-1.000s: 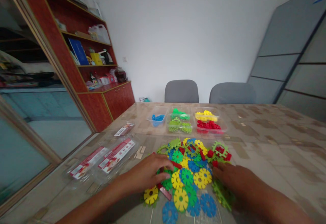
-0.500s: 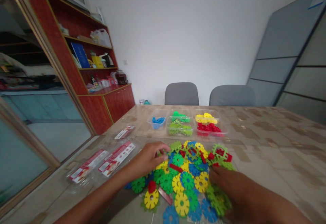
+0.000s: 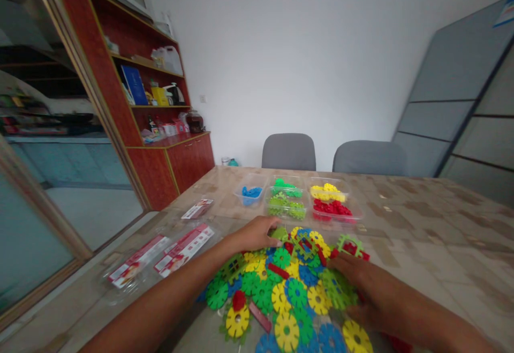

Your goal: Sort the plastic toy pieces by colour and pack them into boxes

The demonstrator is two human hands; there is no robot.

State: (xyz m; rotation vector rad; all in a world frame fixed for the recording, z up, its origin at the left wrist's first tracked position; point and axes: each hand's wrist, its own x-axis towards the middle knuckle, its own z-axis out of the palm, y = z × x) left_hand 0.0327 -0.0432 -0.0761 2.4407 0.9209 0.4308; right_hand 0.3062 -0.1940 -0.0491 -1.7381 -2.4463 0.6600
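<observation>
**Both hands on the pile, left hand at the far edge**

On the desk [image 3: 421, 235] the pile of toy pieces [image 3: 293, 288] spreads near centre. The left hand [image 3: 257, 233] lies at its far-left edge, fingers curled over a light green piece [image 3: 279, 232]; whether they grip it, I cannot tell. The right hand [image 3: 371, 291] presses flat on the right side, fingers spread, gripping nothing.
</observation>
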